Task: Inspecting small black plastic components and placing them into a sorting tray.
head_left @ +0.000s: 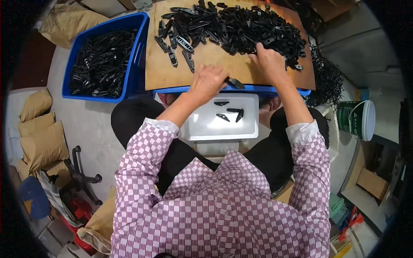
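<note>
Left hand: near the middle of the frame, the left hand [210, 81] is over the counter's near edge, and its fingers are pinched on one end of a black plastic part [236, 84], which sticks out to the right.
Right hand: right of centre, the right hand [270, 63] reaches to the near edge of the heap; its fingers are bent down among the pieces, and from where I stand I can't tell whether they grasp one.
Heap: a thick spread of black parts [241, 30] covers the top centre of the frame, with a few lying looser at its left end.
Counter: a pale wooden counter [161, 77] carries the heap, a blue edge showing beneath its near side.
Tray: just below, in the centre, a white tray [193, 124] between the person's knees holds a few small black pieces [223, 117].
Bin: upper left, a blue bin [140, 53] is full of similar dark parts.
Right side: a green bucket [346, 118] with a pale lid or base lies tipped.
Left side: brown paper sacks [45, 139] are piled up.
</note>
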Tool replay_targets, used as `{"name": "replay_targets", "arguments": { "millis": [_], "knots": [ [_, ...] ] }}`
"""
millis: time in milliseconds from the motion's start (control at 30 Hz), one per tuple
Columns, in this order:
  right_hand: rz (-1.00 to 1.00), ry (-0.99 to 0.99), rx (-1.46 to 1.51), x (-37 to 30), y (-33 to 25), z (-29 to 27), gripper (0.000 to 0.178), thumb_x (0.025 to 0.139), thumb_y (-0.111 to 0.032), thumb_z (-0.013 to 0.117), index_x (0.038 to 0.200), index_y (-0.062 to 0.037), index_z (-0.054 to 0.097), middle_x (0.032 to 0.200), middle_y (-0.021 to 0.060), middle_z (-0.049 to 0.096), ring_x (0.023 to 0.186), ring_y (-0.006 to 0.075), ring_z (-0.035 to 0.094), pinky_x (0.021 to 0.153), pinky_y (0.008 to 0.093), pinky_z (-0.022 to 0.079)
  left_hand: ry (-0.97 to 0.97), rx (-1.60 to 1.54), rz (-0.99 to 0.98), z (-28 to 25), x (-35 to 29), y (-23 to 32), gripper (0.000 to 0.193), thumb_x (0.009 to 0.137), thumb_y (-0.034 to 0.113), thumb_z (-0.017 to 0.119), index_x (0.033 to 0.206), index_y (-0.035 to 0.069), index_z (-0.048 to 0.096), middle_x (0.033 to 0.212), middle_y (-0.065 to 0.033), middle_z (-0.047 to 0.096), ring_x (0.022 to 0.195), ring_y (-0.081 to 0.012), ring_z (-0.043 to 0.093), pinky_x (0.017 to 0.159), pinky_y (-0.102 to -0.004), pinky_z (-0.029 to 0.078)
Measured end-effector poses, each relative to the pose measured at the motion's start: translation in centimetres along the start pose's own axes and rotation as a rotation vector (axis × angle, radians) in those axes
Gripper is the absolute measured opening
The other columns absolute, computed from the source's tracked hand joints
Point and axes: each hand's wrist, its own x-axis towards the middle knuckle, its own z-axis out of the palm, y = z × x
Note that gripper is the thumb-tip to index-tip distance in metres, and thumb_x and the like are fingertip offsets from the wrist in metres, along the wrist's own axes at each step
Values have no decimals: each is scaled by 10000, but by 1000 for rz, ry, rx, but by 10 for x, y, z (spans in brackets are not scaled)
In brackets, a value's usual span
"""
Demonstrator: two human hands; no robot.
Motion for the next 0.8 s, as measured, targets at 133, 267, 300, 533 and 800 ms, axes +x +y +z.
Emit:
{"name": "replay_targets", "arguments": {
  "millis": [133,267,300,533,800],
  "knots": [
    [9,-22,-112,-5,16,29,212,881,-234,611,959,-59,519,731,169,657,736,369,664,598,461,534,-87,25,-61,-18,0,-19,217,760,196,722,908,81,613,926,-98,623,885,-303,614,747,-422,455],
    [-91,30,-134,-8,8,38,125,867,-112,565,975,-69,518,790,160,662,754,353,673,613,441,547,111,24,-287,-39,-1,-62,193,815,122,643,993,59,602,868,-136,599,846,-350,600,718,-451,476],
    [-102,31,-131,-10,6,37,128,857,-82,555,978,-69,515,827,157,652,756,351,671,615,437,547,65,-20,-378,-38,-2,-69,190,825,125,634,995,52,591,877,-143,604,849,-357,601,725,-452,478],
    [-191,113,-128,-21,2,33,164,843,-44,532,1002,-75,504,957,133,577,740,314,660,607,392,551,-4,7,-508,-25,-2,-45,203,835,127,638,993,34,550,887,-160,626,863,-370,601,744,-454,480],
    [-323,78,-267,-29,-27,51,302,824,-88,573,1119,-104,512,985,112,531,783,216,648,572,311,540,3,-180,-259,-9,3,-31,222,817,105,673,999,47,562,948,-155,593,890,-359,586,767,-441,475]
  ]
}}
